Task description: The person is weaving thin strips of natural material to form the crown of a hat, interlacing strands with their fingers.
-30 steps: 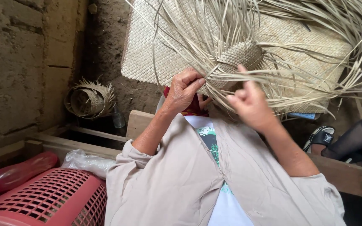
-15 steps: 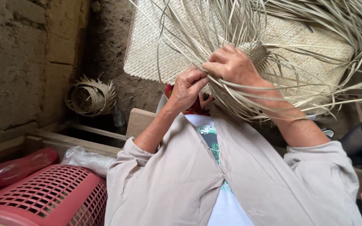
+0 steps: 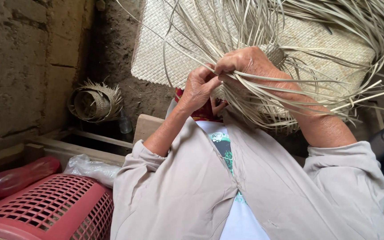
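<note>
At the lower left of the frame a pink plastic lattice basket (image 3: 45, 206) is sitting beside a pink plastic bottle (image 3: 18, 175) and a crumpled clear plastic bag (image 3: 90, 169). Above them, against the rough earthen wall (image 3: 18, 66), a small half-woven straw piece with frayed ends (image 3: 95, 103) is lying.

Near the centre, the left hand (image 3: 198, 86) is curling its fingers shut around a few pale, flat straw strips (image 3: 254, 106). The right hand (image 3: 250, 62) is pressing just beside it, touching it, fingers closed over the same bundle where the strips meet the small woven straw piece (image 3: 274, 53).

From the fingers the strips are fanning rightward and upward, long axes running toward the right edge. Behind them, a flat checker-woven straw mat (image 3: 165, 49) is spreading across the top.
</note>
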